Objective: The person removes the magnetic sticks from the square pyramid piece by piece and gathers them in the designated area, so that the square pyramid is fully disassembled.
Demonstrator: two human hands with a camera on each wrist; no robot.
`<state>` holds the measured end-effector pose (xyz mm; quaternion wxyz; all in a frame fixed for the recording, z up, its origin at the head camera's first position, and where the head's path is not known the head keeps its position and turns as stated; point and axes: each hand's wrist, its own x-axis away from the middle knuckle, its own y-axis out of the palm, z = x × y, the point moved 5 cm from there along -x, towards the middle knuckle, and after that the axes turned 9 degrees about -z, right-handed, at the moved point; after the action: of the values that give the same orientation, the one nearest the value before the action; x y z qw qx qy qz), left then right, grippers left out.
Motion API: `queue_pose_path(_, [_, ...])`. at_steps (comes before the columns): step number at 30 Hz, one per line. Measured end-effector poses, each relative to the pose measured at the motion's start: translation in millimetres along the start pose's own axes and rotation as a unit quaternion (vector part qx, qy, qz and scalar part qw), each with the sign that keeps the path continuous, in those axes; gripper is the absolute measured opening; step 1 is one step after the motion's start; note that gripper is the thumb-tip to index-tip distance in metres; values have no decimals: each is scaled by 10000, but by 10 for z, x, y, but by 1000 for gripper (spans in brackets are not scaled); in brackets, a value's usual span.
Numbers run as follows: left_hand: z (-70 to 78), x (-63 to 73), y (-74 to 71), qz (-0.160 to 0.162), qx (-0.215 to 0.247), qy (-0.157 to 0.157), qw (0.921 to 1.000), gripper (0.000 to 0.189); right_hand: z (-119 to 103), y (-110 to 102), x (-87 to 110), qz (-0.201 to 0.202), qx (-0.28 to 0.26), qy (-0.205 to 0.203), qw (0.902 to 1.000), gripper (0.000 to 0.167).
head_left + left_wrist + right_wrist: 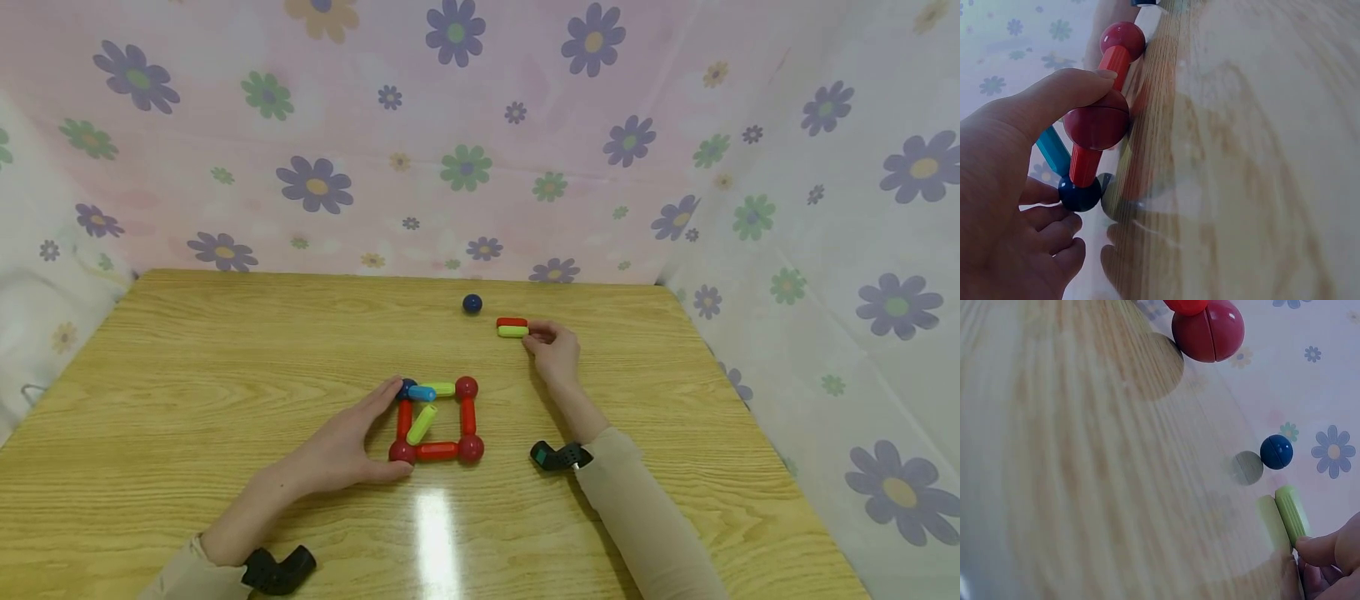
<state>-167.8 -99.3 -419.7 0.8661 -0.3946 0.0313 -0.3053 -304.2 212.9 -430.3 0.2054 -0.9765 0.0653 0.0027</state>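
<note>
A square of magnetic rods and balls [437, 451] lies on the table, with red balls at three corners and a dark blue ball [407, 388] at the far left one. My left hand [337, 450] holds its left side, thumb at the near red ball [1099, 122] and fingers by the blue one. A light blue rod [422, 393] and a yellow-green rod [422, 425] slant from the left corners. Farther right, my right hand [557, 354] pinches the right ends of a red rod [512, 322] and a yellow-green rod [513, 332] lying side by side.
A loose dark blue ball [472, 304] rests near the far edge of the wooden table [225, 358], left of the paired rods. Flowered cloth [465, 217] hangs behind the table and along its sides. A black wrist device [558, 456] sits on each forearm.
</note>
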Motion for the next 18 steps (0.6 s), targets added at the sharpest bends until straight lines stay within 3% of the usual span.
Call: queue_pose_path(18, [0, 6, 3, 21, -30, 8, 10000, 112, 22, -3, 5, -53, 53, -141, 9999, 24])
